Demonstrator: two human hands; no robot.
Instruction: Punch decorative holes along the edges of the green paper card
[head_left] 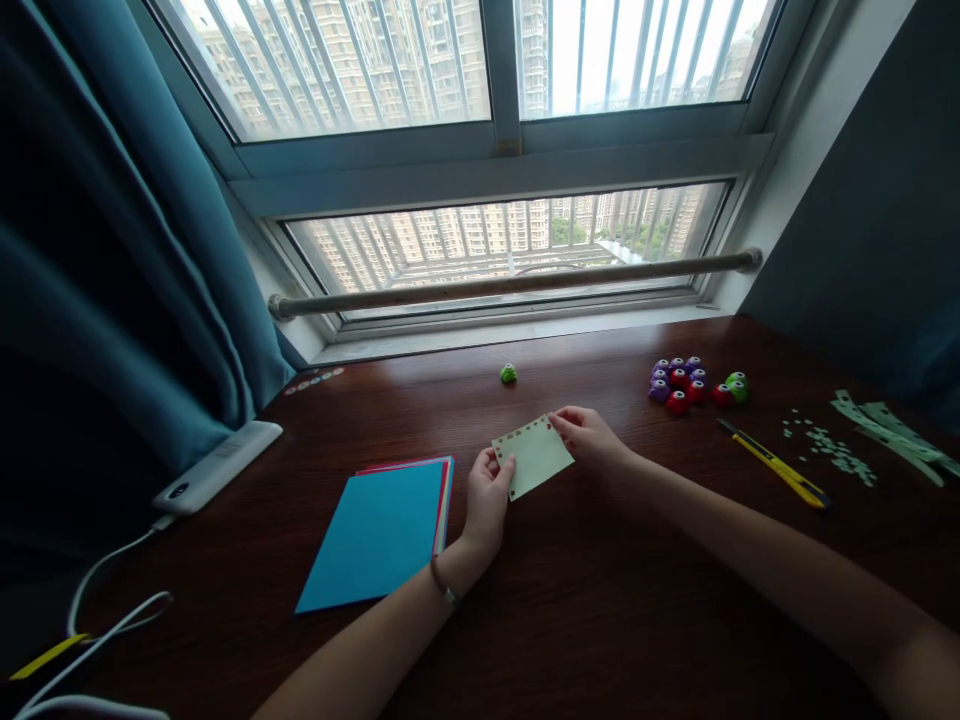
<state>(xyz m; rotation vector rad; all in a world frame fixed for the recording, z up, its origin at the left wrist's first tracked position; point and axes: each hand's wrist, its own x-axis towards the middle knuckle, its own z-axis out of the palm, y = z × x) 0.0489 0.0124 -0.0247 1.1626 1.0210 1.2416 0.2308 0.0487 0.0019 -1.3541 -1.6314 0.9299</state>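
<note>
We hold a pale card [534, 455] just above the tabletop [600, 600]: left hand [487, 495] pinches its seven o'clock corner, right hand [589, 432] its one o'clock corner, each grip clamped.

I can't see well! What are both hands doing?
Left hand: pinching the card at its left edge.
Right hand: pinching the same card's top right corner.
</note>
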